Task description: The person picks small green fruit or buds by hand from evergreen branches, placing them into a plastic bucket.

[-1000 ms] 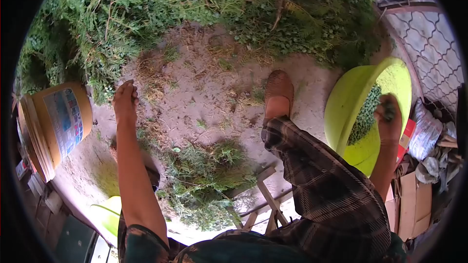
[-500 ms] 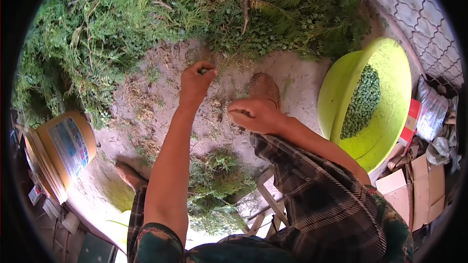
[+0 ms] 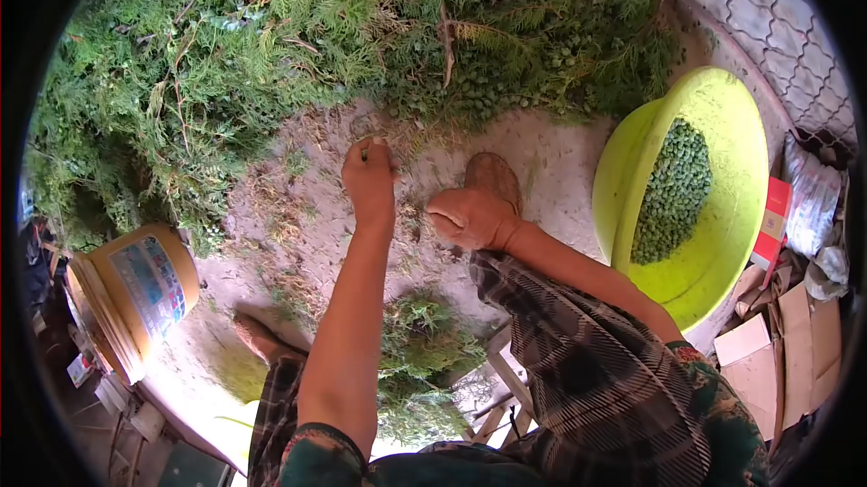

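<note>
My left hand is closed above the bare ground, just short of the branch pile. A bit of green shows between its curled fingers, like one of the small green cones. My right hand is a closed fist in front of my right shoe; what it holds, if anything, is hidden. Ahead lies a big heap of cut evergreen branches, with round green cones among the sprays. To the right, a lime-green basin stands tilted, with many green cones inside.
On the left lies a yellow-tan bucket with a label. A smaller clump of sprigs and a wooden stool frame are beneath me. Flattened cardboard, a red box and wire mesh line the right side.
My left hand has shifted right and slightly down, nearer my right hand, still closed. My right hand stays about where it was. The whole view has moved a little.
</note>
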The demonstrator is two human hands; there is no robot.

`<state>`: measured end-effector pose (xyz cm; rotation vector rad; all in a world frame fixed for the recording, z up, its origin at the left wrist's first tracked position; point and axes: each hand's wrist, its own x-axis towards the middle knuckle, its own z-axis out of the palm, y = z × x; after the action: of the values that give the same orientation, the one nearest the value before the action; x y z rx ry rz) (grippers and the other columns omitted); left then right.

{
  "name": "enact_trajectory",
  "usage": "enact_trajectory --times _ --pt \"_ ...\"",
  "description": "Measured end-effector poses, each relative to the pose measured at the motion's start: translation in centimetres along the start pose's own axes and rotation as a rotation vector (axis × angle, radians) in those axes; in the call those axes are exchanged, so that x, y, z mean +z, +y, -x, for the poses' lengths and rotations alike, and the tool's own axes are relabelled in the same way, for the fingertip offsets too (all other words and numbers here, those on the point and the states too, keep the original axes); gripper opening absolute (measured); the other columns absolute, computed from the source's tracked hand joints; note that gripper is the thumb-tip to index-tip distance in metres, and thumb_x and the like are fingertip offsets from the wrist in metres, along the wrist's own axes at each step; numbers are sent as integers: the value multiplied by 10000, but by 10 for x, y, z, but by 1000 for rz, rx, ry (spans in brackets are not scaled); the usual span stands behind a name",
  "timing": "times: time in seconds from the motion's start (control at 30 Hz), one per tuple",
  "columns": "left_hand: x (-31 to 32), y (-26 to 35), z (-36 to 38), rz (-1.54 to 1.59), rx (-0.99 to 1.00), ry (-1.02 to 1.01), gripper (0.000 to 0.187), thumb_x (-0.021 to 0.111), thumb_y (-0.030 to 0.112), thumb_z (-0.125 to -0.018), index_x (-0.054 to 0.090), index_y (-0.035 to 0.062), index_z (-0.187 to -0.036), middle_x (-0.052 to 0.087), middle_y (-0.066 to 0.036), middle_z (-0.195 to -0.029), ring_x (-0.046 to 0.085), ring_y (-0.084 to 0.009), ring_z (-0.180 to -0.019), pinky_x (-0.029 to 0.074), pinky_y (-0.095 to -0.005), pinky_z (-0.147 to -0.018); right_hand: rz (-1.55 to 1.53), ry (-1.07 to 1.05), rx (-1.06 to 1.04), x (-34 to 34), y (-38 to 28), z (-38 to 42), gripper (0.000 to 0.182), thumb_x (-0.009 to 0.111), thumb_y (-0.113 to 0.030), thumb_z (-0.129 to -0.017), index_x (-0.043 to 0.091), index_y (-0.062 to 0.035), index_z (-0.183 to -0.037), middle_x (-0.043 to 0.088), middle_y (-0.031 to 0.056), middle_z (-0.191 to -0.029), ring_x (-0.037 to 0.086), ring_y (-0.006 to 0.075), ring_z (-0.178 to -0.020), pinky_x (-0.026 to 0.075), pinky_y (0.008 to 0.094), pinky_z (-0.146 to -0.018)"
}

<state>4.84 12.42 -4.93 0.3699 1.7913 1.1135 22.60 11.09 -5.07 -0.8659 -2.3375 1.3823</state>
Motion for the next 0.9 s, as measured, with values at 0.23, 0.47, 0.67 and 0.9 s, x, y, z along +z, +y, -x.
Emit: enact_trajectory --times 0.23,0.47,0.67,0.9 --pt "69 108 133 185 291 -674 233 543 131 -864 509 15 -1063 542 -99 -999 571 -147 -873 512 -273 -752 -187 395 -129 2 -6 -1 95 562 -119 -753 500 -53 -725 547 109 -699 552 303 -649 425 405 -565" --pt "44 99 129 -154 473 -479 347 580 254 -882 548 24 -1140 601 -91 -1058 567 -195 -990 442 -320 -870 -27 40 2 3 9 7 182 586 -78 -800 594 -52 -980 602 134 -849 596 317 -788 482 329 -673" --pt "-141 13 -5 -683 206 381 204 529 119 -877 643 37 -1025 672 -160 -874 630 -232 -686 485 -331 -601 -47 121 -4 -2 -11 -4 117 565 -54 -789 588 -50 -904 590 144 -818 578 340 -730 473 379 -623" --pt "-243 -3 -102 -1013 225 816 367 610 256 -809 601 62 -1121 596 -223 -1087 612 -324 -935 477 -443 -818 18 86 18 0 -12 -4 114 573 -29 -792 592 -45 -903 587 126 -781 583 299 -693 465 359 -608"
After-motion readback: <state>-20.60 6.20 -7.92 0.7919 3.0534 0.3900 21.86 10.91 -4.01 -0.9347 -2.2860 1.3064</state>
